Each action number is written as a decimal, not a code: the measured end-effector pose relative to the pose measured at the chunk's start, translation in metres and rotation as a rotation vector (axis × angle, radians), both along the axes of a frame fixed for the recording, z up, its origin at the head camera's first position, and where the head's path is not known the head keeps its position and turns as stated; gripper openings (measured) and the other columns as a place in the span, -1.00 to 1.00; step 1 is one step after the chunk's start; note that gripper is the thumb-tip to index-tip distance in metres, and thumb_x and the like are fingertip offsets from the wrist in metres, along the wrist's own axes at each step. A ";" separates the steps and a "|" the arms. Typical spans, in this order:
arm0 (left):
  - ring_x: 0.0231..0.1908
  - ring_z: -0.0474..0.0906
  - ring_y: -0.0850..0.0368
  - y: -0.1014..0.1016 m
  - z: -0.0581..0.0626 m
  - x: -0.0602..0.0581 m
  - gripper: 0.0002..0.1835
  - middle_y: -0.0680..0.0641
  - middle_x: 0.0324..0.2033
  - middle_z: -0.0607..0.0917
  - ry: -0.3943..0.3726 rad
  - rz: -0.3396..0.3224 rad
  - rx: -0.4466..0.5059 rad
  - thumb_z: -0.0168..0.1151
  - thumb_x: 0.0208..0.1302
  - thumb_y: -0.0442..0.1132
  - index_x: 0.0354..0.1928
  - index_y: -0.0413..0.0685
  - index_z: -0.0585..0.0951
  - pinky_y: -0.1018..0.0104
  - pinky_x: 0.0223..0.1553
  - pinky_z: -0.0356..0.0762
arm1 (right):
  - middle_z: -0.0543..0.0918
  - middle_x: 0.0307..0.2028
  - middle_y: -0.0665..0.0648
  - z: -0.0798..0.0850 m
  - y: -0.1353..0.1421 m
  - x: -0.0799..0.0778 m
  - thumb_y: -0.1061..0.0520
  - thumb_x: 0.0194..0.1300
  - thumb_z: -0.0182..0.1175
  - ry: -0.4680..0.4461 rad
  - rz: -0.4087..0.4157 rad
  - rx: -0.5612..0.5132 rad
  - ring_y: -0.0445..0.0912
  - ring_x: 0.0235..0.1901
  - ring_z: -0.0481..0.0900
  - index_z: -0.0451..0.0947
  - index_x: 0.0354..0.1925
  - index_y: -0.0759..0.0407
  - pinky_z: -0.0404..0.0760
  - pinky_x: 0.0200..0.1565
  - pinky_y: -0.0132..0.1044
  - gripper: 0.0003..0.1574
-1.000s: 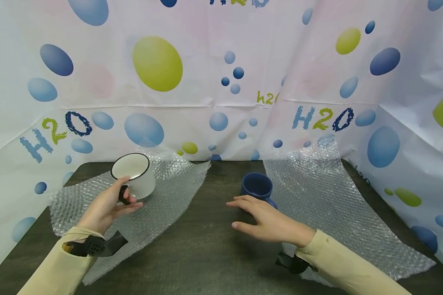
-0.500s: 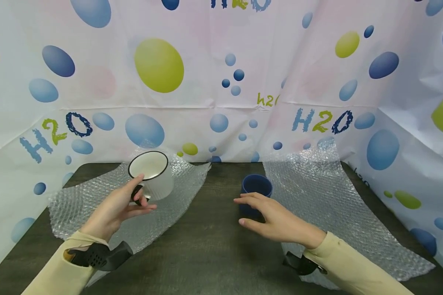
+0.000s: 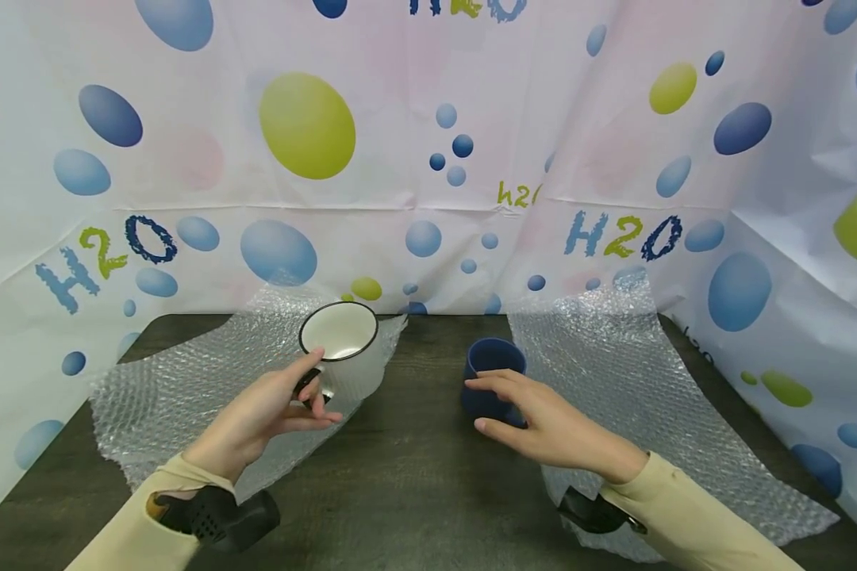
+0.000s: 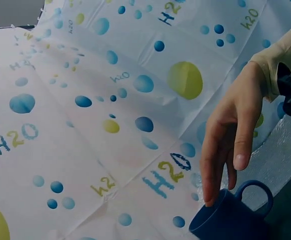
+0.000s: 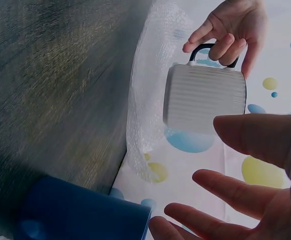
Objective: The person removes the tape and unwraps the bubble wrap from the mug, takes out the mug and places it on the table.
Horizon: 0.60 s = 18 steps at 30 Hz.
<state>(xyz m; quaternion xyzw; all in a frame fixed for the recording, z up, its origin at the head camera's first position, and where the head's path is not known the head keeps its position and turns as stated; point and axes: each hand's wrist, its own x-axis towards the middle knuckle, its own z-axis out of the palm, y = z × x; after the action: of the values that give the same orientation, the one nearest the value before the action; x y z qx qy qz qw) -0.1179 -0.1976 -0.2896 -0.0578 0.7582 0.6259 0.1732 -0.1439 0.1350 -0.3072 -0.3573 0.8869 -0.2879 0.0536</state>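
Observation:
A white mug [image 3: 357, 377] with a dark rim hangs above the table, its ribbed side [image 5: 205, 97] plain in the right wrist view. My left hand [image 3: 264, 412] grips its black handle [image 5: 200, 50], two fingers curled through the loop and the thumb by the rim. On the right, a blue mug [image 3: 478, 396] stands upright on the table. Over it reaches my right hand [image 3: 550, 420], fingers spread and relaxed; from the left wrist view a fingertip lies right at the blue mug's rim [image 4: 210, 215]. The blue mug's handle [image 4: 268, 192] is behind my right hand in the head view.
One sheet of bubble wrap [image 3: 178, 396] lies on the left of the dark wooden table [image 3: 421, 492], and another bubble wrap sheet [image 3: 600, 381] on the right. A white curtain [image 3: 428, 143] with blue and green ovals hangs behind and at the sides.
My left hand has carried the white mug to the right over the left bubble wrap, toward the middle. The right hand has shifted slightly right, its fingers still spread.

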 end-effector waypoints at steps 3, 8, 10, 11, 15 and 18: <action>-0.16 0.70 -0.10 0.008 -0.002 0.000 -0.41 -0.01 -0.62 0.52 -0.005 -0.006 -0.004 -0.16 0.42 0.27 -0.65 0.02 0.22 0.09 0.03 0.57 | 0.36 0.31 0.27 0.000 0.003 0.000 -0.12 0.40 0.09 0.003 -0.002 -0.002 0.18 0.11 0.51 0.35 0.32 0.06 0.55 -0.23 -0.19 -0.38; -0.19 0.70 -0.08 0.017 -0.005 -0.001 -0.42 -0.01 -0.63 0.53 -0.017 -0.021 0.000 -0.13 0.41 0.26 -0.64 0.01 0.25 0.07 0.01 0.58 | 0.38 0.29 0.27 0.000 0.007 0.001 -0.11 0.40 0.10 0.002 -0.010 -0.011 0.22 0.11 0.51 0.35 0.31 0.07 0.50 -0.35 -0.34 -0.39; -0.19 0.70 -0.08 0.020 -0.007 -0.001 -0.42 -0.01 -0.63 0.53 -0.020 -0.032 0.001 -0.14 0.41 0.26 -0.64 0.01 0.26 0.08 -0.01 0.59 | 0.39 0.28 0.27 0.001 0.008 0.001 -0.10 0.39 0.11 0.006 -0.014 -0.014 0.23 0.11 0.51 0.36 0.31 0.09 0.51 -0.35 -0.34 -0.39; -0.19 0.70 -0.08 0.022 -0.008 -0.002 -0.42 -0.01 -0.63 0.53 -0.023 -0.037 -0.001 -0.15 0.42 0.25 -0.64 0.01 0.26 0.08 -0.01 0.59 | 0.40 0.28 0.26 0.001 0.008 0.001 -0.10 0.39 0.11 0.011 -0.020 -0.012 0.22 0.10 0.52 0.36 0.31 0.09 0.53 -0.31 -0.32 -0.39; -0.17 0.70 -0.11 0.030 -0.010 -0.004 -0.41 -0.02 -0.63 0.53 -0.038 -0.038 0.018 -0.18 0.43 0.25 -0.64 0.00 0.25 0.07 0.00 0.58 | 0.42 0.26 0.24 0.001 0.010 0.002 -0.09 0.39 0.12 0.031 -0.028 -0.013 0.15 0.03 0.54 0.37 0.30 0.12 0.54 -0.26 -0.24 -0.39; -0.17 0.69 -0.14 0.037 -0.013 -0.005 -0.39 -0.02 -0.63 0.52 -0.036 -0.046 0.044 -0.27 0.46 0.26 -0.64 -0.01 0.23 0.05 0.01 0.58 | 0.44 0.24 0.24 0.000 0.012 0.001 -0.08 0.38 0.14 0.056 -0.030 -0.013 0.11 -0.01 0.54 0.39 0.29 0.13 0.53 -0.27 -0.23 -0.40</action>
<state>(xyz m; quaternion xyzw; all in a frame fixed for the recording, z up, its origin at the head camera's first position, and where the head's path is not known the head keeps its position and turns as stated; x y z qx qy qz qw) -0.1230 -0.1611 -0.3029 -0.0478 0.7421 0.6372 0.2024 -0.1429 0.1468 -0.3076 -0.3521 0.8914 -0.2845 0.0223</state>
